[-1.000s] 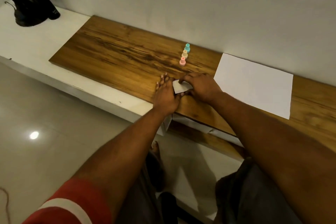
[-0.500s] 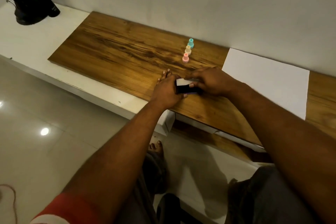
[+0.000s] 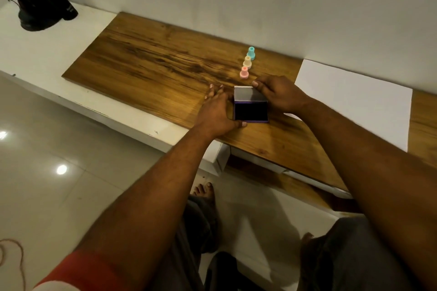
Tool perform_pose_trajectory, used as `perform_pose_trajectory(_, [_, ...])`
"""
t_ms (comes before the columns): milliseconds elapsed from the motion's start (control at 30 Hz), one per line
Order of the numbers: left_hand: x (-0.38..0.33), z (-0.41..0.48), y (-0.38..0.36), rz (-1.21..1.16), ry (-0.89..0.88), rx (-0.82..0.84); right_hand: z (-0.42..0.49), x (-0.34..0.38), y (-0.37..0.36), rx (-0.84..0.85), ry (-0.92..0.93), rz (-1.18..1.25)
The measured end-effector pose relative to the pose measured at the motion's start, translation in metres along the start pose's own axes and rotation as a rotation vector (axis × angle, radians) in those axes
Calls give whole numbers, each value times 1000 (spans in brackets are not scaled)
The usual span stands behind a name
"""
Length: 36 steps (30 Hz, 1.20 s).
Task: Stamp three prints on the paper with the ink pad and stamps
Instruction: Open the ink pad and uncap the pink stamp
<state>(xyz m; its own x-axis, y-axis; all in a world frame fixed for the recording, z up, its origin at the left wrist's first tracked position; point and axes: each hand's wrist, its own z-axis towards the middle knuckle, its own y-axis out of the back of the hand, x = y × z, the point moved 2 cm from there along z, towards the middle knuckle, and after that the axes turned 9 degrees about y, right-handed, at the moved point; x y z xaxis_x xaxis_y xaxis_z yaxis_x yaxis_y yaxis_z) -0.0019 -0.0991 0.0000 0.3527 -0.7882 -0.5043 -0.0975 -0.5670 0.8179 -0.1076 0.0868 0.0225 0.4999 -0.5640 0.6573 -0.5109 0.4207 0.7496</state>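
In the head view, the ink pad is seen lying open on the wooden board, between the two hands; its dark inking face is turned up and its pale lid is raised on the far side, hinged back toward the wall. The left hand is laid against the left side of the pad; its fingers are stretched forward and slightly spread, flat on the wood, while the thumb is hooked around the near left corner of the case, touching it. The right hand is placed on the right of the lid; its fingertips are pressed against the lid's far edge, holding it up, and whether the remaining fingers are curled beneath cannot be told, since they are hidden behind the knuckles. Just beyond the right fingertips three small stamps are lined up, running away toward the wall: the pink stamp nearest, the cream stamp behind it, and the teal stamp farthest; all are upright, close together, and touched by no finger. The sheet of paper is spread flat to the right of the right hand, partly covered by the right forearm, with no print visible on it; a red sleeve with a white band is seen on the left arm at the bottom edge; a dark object is stood well away to the far left of the left fingers, on the white ledge.
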Motion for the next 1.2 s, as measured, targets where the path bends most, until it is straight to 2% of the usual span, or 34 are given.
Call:
perform_pose_trajectory(267, [-3, -3, 2, 36, 21, 4, 3, -12, -6, -222, -56, 66])
perform_pose_trajectory(600, [-4, -3, 2, 61, 14, 4, 0, -19, -11, -191, -73, -110])
perform_pose_trajectory(800, [-4, -5, 2, 78, 0, 0, 2, -18, -10, -174, -74, -131])
perform_pose_trajectory(933, [-3, -5, 2, 74, -10, 5, 4, -15, -9, -322, -65, -109])
perform_pose_trajectory(1067, [-3, -4, 4, 17, 1, 57, 9, -2, -1, -434, -3, -264])
perform_pose_trajectory(1200, [5, 0, 15, -168, 48, 70, 26, 16, -3, -336, 37, -514])
